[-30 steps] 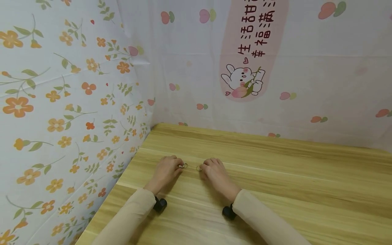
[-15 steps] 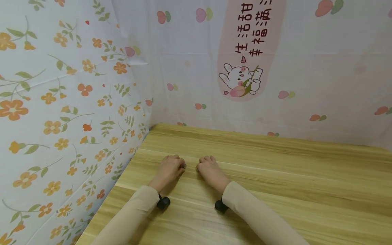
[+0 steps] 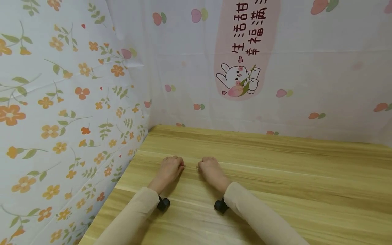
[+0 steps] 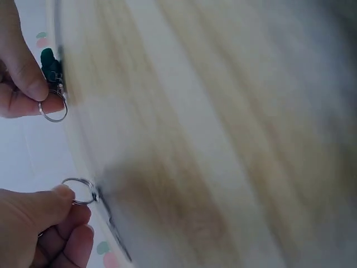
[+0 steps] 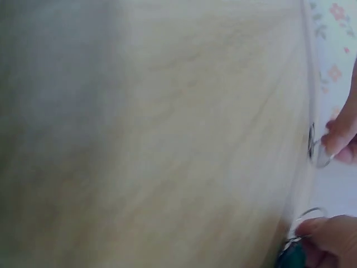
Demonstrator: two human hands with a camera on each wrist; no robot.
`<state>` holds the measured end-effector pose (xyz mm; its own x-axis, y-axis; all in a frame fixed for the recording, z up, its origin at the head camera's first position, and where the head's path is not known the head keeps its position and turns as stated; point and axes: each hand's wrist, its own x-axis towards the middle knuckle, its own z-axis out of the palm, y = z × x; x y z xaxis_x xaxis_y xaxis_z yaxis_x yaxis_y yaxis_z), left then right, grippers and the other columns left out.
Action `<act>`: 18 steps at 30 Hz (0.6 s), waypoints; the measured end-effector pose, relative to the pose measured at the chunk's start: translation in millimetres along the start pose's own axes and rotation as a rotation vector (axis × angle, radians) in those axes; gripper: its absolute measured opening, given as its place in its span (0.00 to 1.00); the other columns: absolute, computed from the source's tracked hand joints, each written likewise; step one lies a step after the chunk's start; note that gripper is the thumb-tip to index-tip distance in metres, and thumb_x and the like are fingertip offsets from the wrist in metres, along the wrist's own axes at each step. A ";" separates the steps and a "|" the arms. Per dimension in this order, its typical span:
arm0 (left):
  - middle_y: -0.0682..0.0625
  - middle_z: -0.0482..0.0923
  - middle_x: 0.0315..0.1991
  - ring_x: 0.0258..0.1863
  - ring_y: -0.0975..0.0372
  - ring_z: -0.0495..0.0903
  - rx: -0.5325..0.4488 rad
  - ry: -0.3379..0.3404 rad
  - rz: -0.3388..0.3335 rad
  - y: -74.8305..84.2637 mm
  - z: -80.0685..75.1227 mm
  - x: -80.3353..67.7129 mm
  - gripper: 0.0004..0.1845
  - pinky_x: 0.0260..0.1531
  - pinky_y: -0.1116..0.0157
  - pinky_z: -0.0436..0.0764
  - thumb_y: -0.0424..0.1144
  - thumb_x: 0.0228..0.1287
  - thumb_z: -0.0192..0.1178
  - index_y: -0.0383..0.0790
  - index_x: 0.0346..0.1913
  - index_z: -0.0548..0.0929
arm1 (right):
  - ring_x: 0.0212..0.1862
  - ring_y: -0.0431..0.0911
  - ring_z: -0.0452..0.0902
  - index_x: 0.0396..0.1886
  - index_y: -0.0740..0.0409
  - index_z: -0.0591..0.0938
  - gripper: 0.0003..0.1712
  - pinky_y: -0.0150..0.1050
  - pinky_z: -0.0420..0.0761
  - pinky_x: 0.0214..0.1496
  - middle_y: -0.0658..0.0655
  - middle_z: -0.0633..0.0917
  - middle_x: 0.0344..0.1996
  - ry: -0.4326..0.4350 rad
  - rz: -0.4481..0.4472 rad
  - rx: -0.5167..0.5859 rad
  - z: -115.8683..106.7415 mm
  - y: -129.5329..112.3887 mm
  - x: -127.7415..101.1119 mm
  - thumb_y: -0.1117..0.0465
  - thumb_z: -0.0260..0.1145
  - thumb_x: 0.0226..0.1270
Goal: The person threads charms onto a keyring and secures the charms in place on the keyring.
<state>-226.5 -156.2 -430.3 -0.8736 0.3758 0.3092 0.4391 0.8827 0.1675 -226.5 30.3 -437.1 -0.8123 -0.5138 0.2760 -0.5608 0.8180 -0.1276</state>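
Observation:
Two metal split rings are held, one per hand. My left hand (image 3: 168,170) pinches its ring (image 4: 82,180) between thumb and index finger; a thin dark metal piece (image 4: 111,220) hangs from it in the left wrist view. Opposite, my right hand (image 3: 212,172) pinches the other ring (image 4: 54,120), which carries a dark green charm (image 4: 51,63). In the right wrist view that teal-green charm (image 5: 293,255) sits low by the right fingers. A small gap separates the hands. From the head view, fingers hide most of both rings.
A wood-grain table (image 3: 275,170) stretches far to the right. Behind it hangs a white curtain (image 3: 183,68) with fruit prints and a cartoon rabbit; a flowered curtain (image 3: 61,119) borders the left. Black wrist cameras (image 3: 163,204) hang below the sleeves.
My right hand has come slightly left, narrowing the gap. The rings show less in the head view than before. The head view itself has shifted a little.

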 end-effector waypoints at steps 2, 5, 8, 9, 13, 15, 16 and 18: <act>0.50 0.80 0.27 0.28 0.58 0.79 -0.059 0.014 -0.017 0.6 -2.1 -1.1 0.04 0.34 0.59 0.75 0.34 0.57 0.65 0.42 0.29 0.79 | 0.33 0.46 0.80 0.29 0.58 0.86 0.02 0.41 0.78 0.43 0.53 0.84 0.26 0.070 0.038 0.144 1.1 4.0 -1.3 0.67 0.67 0.58; 0.50 0.81 0.27 0.26 0.61 0.78 -0.190 0.028 -0.061 3.1 -6.4 -2.7 0.03 0.31 0.63 0.76 0.31 0.58 0.64 0.40 0.30 0.79 | 0.33 0.45 0.82 0.30 0.60 0.86 0.04 0.39 0.80 0.38 0.55 0.87 0.29 0.136 0.096 0.385 -0.3 7.4 -5.3 0.68 0.66 0.60; 0.50 0.81 0.27 0.25 0.64 0.76 -0.312 0.044 -0.093 8.4 -11.1 -3.4 0.02 0.26 0.68 0.75 0.31 0.59 0.63 0.37 0.31 0.80 | 0.34 0.45 0.81 0.32 0.63 0.85 0.05 0.37 0.80 0.37 0.56 0.87 0.31 0.162 0.163 0.611 -4.4 8.0 -11.6 0.68 0.63 0.63; 0.50 0.82 0.27 0.25 0.64 0.76 -0.343 0.048 -0.103 10.9 -12.8 -3.5 0.02 0.26 0.69 0.75 0.32 0.60 0.63 0.36 0.32 0.80 | 0.34 0.45 0.81 0.32 0.63 0.85 0.05 0.36 0.80 0.37 0.56 0.87 0.31 0.174 0.179 0.670 -5.8 7.9 -13.9 0.68 0.63 0.64; 0.51 0.81 0.27 0.26 0.66 0.75 -0.451 0.056 -0.144 24.5 -19.3 -4.6 0.05 0.27 0.71 0.74 0.34 0.62 0.62 0.35 0.34 0.80 | 0.35 0.44 0.81 0.33 0.63 0.84 0.07 0.31 0.79 0.38 0.57 0.86 0.31 0.204 0.253 0.883 -12.4 6.7 -24.3 0.68 0.61 0.66; 0.51 0.81 0.27 0.26 0.66 0.75 -0.516 0.061 -0.162 32.6 -21.6 -5.4 0.04 0.27 0.71 0.74 0.35 0.62 0.61 0.36 0.34 0.80 | 0.34 0.45 0.82 0.35 0.65 0.84 0.07 0.29 0.78 0.36 0.60 0.86 0.31 0.214 0.296 0.976 -15.7 6.3 -29.6 0.67 0.61 0.66; 0.50 0.81 0.27 0.26 0.66 0.76 -0.555 0.063 -0.169 36.7 -22.1 -5.7 0.04 0.27 0.72 0.74 0.34 0.62 0.61 0.36 0.34 0.80 | 0.33 0.44 0.82 0.36 0.66 0.85 0.08 0.29 0.78 0.34 0.61 0.86 0.31 0.214 0.323 1.019 -18.0 6.2 -32.4 0.67 0.61 0.66; 0.48 0.81 0.27 0.26 0.66 0.76 -0.642 0.070 -0.168 44.9 -22.0 -6.4 0.03 0.26 0.73 0.74 0.33 0.62 0.61 0.36 0.33 0.80 | 0.31 0.45 0.82 0.38 0.67 0.84 0.08 0.28 0.77 0.31 0.64 0.86 0.30 0.221 0.362 1.083 -23.2 5.9 -38.0 0.67 0.61 0.65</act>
<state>-196.6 -125.1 -404.2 -0.9347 0.2098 0.2870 0.3553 0.5763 0.7360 -195.3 60.6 -426.2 -0.9673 -0.1513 0.2035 -0.2320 0.2038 -0.9511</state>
